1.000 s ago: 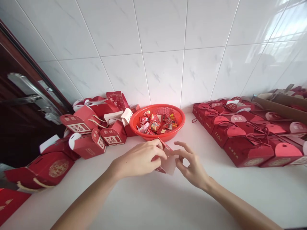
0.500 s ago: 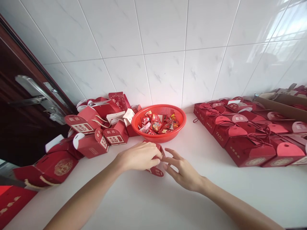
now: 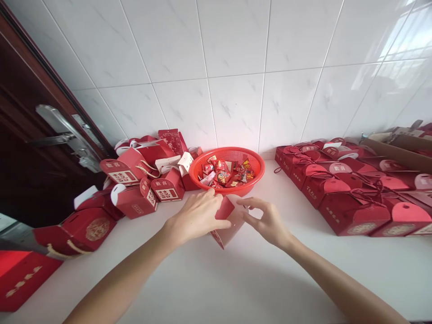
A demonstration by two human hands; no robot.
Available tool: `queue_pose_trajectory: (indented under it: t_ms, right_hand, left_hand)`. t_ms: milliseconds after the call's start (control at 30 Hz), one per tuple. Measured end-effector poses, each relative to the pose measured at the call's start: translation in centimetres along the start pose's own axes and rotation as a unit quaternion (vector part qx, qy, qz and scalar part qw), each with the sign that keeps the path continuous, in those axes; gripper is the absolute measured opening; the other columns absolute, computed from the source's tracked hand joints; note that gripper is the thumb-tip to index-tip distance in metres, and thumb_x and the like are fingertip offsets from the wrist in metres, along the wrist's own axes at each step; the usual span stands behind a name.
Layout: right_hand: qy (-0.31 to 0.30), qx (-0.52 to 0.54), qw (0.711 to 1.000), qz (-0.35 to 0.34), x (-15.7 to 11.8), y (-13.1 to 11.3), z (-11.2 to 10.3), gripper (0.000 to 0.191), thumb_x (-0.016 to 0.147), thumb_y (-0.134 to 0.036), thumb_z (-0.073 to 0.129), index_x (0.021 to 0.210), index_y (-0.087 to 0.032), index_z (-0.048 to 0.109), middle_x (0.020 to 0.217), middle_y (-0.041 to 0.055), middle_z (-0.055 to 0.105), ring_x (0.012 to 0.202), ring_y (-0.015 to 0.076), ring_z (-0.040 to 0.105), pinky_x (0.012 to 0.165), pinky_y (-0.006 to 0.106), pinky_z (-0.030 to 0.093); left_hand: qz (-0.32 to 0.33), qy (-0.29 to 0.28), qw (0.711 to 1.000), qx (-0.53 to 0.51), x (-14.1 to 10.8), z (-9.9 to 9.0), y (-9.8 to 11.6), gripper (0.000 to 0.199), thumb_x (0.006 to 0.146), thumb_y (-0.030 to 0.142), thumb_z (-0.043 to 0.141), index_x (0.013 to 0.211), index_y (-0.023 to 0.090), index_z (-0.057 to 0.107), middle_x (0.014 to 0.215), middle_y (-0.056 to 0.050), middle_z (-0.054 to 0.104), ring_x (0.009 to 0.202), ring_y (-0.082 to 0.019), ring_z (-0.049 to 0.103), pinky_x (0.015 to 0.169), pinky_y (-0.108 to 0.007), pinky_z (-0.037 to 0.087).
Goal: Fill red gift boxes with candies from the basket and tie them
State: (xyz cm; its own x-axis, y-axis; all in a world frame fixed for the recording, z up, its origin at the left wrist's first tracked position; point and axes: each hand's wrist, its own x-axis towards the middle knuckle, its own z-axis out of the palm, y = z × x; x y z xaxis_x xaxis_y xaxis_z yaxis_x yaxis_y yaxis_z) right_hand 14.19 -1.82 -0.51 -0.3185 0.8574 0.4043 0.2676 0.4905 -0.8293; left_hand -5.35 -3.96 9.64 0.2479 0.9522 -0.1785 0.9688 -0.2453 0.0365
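A small red cardboard candy box (image 3: 230, 231) is on the white table in front of me, turned with a pale side and flap toward the right. My left hand (image 3: 197, 217) grips its left side, the thumb lying across the front and the fingers behind. At its right edge, the thumb and fingers of my right hand (image 3: 266, 220) pinch the pale flap. Just beyond the box stands a red plastic basket (image 3: 227, 194) of wrapped sweets (image 3: 222, 175). Part of the box is covered by my left hand.
Several red gift boxes (image 3: 137, 200) crowd the left side, near a dark door (image 3: 20, 135) with a metal handle. Rows of closed red boxes (image 3: 354, 216) stand on the right, an open brown carton (image 3: 388, 150) behind them. A tiled wall (image 3: 236, 108) backs the table.
The candy box has been turned and raised, so its pale side and flap now show. My right hand has closed on its edge. The view has shifted slightly left.
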Motion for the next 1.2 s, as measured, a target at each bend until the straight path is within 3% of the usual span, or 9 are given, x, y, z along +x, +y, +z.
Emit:
queue_pose_trajectory:
  t_ms: [133, 300, 433, 533, 633, 767, 867, 1000, 1200]
  right_hand:
    - [0.023, -0.001, 1.000, -0.004, 1.2, -1.4, -0.1, 0.028, 0.083, -0.032, 0.071, 0.110, -0.028, 0.077, 0.110, 0.0053, 0.078, 0.092, 0.0249, 0.070, 0.079, 0.040, 0.056]
    - [0.007, 0.001, 1.000, -0.010, 2.1, -2.7, -0.9, 0.038, 0.077, -0.019, 0.067, 0.112, -0.029, 0.077, 0.107, 0.0037, 0.077, 0.086, 0.0216, 0.069, 0.073, 0.035, 0.055]
    - [-0.022, -0.004, 1.000, 0.011, 2.6, -2.4, -1.9, 0.047, 0.074, -0.015, 0.065, 0.118, -0.027, 0.075, 0.117, 0.0052, 0.075, 0.094, 0.0230, 0.069, 0.081, 0.038, 0.057]
    - [-0.053, 0.006, 0.998, 0.031, 2.7, -1.5, -2.4, 0.050, 0.076, -0.018, 0.065, 0.126, -0.025, 0.071, 0.126, 0.0074, 0.072, 0.103, 0.0246, 0.068, 0.089, 0.041, 0.057]
    - [-0.117, 0.043, 0.991, 0.045, 2.6, -0.6, -2.7, 0.053, 0.078, -0.022, 0.068, 0.131, -0.023, 0.067, 0.127, 0.0084, 0.070, 0.100, 0.0232, 0.068, 0.087, 0.040, 0.058]
    - [-0.179, 0.085, 0.979, 0.038, 2.1, 0.4, -2.8, 0.058, 0.084, -0.032, 0.069, 0.140, -0.028, 0.059, 0.134, 0.0073, 0.066, 0.093, 0.0194, 0.068, 0.085, 0.039, 0.060]
    - [-0.192, 0.059, 0.979, 0.022, 1.8, 1.2, -3.3, 0.067, 0.083, -0.037, 0.074, 0.146, -0.031, 0.052, 0.131, 0.0074, 0.066, 0.097, 0.0199, 0.068, 0.088, 0.039, 0.060]
    - [-0.252, 0.036, 0.966, 0.051, 1.4, 2.8, -3.9, 0.084, 0.081, -0.043, 0.077, 0.155, -0.032, 0.039, 0.122, 0.0082, 0.068, 0.099, 0.0202, 0.069, 0.087, 0.037, 0.060]
    - [-0.308, 0.055, 0.945, 0.097, 1.5, 4.3, -3.5, 0.098, 0.079, -0.045, 0.079, 0.160, -0.033, 0.025, 0.121, 0.0082, 0.068, 0.097, 0.0187, 0.069, 0.090, 0.035, 0.057]
  left_hand:
    - [-0.012, 0.008, 1.000, 0.006, -0.4, 0.0, 0.3, 0.019, 0.077, 0.034, 0.061, 0.085, 0.021, 0.050, 0.098, -0.010, 0.061, 0.082, -0.028, 0.065, 0.065, -0.033, 0.041]
    - [0.028, 0.026, 0.997, -0.063, -1.0, -0.2, -0.5, 0.009, 0.081, 0.023, 0.050, 0.090, 0.023, 0.051, 0.076, -0.002, 0.060, 0.068, -0.022, 0.062, 0.057, -0.029, 0.035]
    - [0.002, 0.077, 0.988, -0.135, -0.6, 0.0, -1.9, 0.040, 0.092, 0.021, 0.034, 0.128, 0.026, 0.052, 0.064, 0.004, 0.058, 0.053, -0.019, 0.056, 0.059, -0.028, 0.039]
    - [0.005, 0.083, 0.976, -0.203, 0.3, 1.0, -3.1, 0.049, 0.094, 0.022, 0.031, 0.137, 0.027, 0.055, 0.080, 0.001, 0.071, 0.059, -0.018, 0.061, 0.065, -0.029, 0.046]
    - [0.020, 0.058, 0.966, -0.249, 1.2, 2.2, -4.1, 0.044, 0.093, 0.026, 0.038, 0.124, 0.023, 0.069, 0.114, -0.003, 0.075, 0.090, -0.022, 0.071, 0.083, -0.029, 0.052]
    - [0.044, 0.036, 0.957, -0.283, 1.6, 3.0, -5.0, 0.049, 0.091, 0.044, 0.053, 0.135, 0.024, 0.064, 0.144, -0.005, 0.061, 0.134, -0.029, 0.055, 0.108, -0.033, 0.044]
    - [0.034, -0.031, 0.954, -0.296, 1.4, 2.7, -6.1, 0.074, 0.080, 0.058, 0.067, 0.145, 0.025, 0.053, 0.153, -0.007, 0.052, 0.135, -0.032, 0.053, 0.107, -0.036, 0.046]
    - [0.043, -0.148, 0.922, -0.355, 1.5, 2.9, -8.0, 0.102, 0.068, 0.055, 0.080, 0.156, 0.031, 0.033, 0.153, -0.008, 0.049, 0.125, -0.030, 0.059, 0.098, -0.033, 0.050]
    - [0.073, -0.203, 0.859, -0.465, 1.4, 5.2, -9.5, 0.120, 0.063, 0.050, 0.086, 0.158, 0.033, 0.014, 0.147, -0.012, 0.051, 0.131, -0.030, 0.053, 0.104, -0.040, 0.046]
